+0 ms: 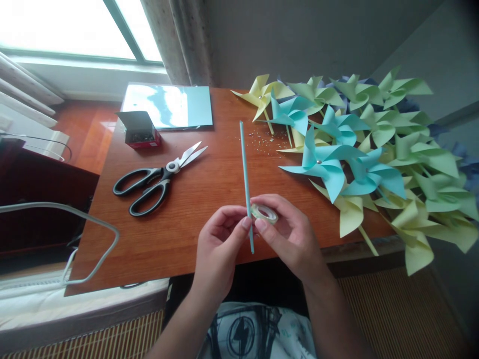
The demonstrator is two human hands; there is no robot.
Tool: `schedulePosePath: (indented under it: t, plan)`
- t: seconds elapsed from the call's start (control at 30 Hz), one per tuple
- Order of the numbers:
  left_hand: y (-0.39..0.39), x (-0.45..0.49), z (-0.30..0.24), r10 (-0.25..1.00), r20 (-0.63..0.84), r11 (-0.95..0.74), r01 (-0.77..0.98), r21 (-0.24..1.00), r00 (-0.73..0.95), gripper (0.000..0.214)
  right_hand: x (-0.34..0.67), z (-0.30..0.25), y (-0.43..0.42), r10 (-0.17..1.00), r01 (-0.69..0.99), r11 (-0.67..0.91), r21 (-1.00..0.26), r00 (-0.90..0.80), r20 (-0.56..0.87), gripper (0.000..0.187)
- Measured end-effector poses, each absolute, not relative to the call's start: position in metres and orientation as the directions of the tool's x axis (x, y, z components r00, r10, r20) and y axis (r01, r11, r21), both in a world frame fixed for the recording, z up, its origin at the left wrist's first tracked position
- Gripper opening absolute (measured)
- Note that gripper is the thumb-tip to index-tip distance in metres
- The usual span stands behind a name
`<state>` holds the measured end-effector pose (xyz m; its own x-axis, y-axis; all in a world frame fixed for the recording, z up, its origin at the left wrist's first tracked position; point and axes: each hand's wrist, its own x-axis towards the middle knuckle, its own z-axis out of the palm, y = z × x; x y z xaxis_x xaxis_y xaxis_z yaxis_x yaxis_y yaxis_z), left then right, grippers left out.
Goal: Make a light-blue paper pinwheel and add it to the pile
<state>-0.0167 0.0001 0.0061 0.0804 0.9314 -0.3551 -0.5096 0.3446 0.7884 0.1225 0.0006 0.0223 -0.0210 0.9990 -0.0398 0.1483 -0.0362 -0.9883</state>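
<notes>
A thin light-blue paper stick (pixel 245 169) is pinched between the thumb and fingers of my left hand (pixel 223 239), near its lower end. It points away from me over the table. My right hand (pixel 290 232) grips a small roll of clear tape (pixel 266 213) right beside the stick. The roll's edge meets the stick close to my left thumb; whether a strip of tape is stuck there I cannot tell. Black-handled scissors (pixel 160 177) lie with blades parted to the left of my hands.
Many paper pinwheels in blue (pixel 318 162), green (pixel 407 119) and yellow (pixel 262 94) crowd the table's right side. An open small box (pixel 140 132) stands near a plastic-wrapped pack of blue paper (pixel 199 105) at back left. Small scraps (pixel 265 143) dot the wooden table (pixel 179 239). A white cable (pixel 112 239) crosses the left edge.
</notes>
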Motion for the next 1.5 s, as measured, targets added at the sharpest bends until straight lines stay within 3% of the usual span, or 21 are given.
schedulePosePath:
  t: [0.17, 0.93, 1.13, 1.37, 1.5]
  plan:
    - [-0.002, -0.022, 0.001, 0.950, -0.309, 0.300, -0.433, 0.850, 0.053, 0.019, 0.121, 0.016, 0.001, 1.000, 0.146, 0.010, -0.989, -0.004, 0.010, 0.026]
    - [0.002, -0.027, -0.004, 0.907, -0.396, 0.417, -0.433, 0.799, 0.143, 0.017, 0.121, 0.016, 0.010, 0.999, 0.172, 0.044, -0.984, -0.022, 0.041, 0.019]
    - [0.004, -0.029, -0.003, 0.929, -0.362, 0.366, -0.370, 0.854, 0.084, 0.018, 0.121, 0.016, 0.018, 0.995, 0.215, 0.095, -0.972, -0.041, 0.088, 0.017]
    - [0.006, -0.029, -0.005, 0.920, -0.380, 0.377, -0.466, 0.800, 0.091, 0.018, 0.118, 0.018, 0.019, 0.995, 0.261, 0.098, -0.960, -0.043, 0.089, 0.018]
    - [0.005, -0.028, -0.006, 0.940, -0.340, 0.318, -0.446, 0.836, 0.034, 0.017, 0.117, 0.018, 0.019, 0.996, 0.257, 0.081, -0.963, -0.046, 0.071, 0.016]
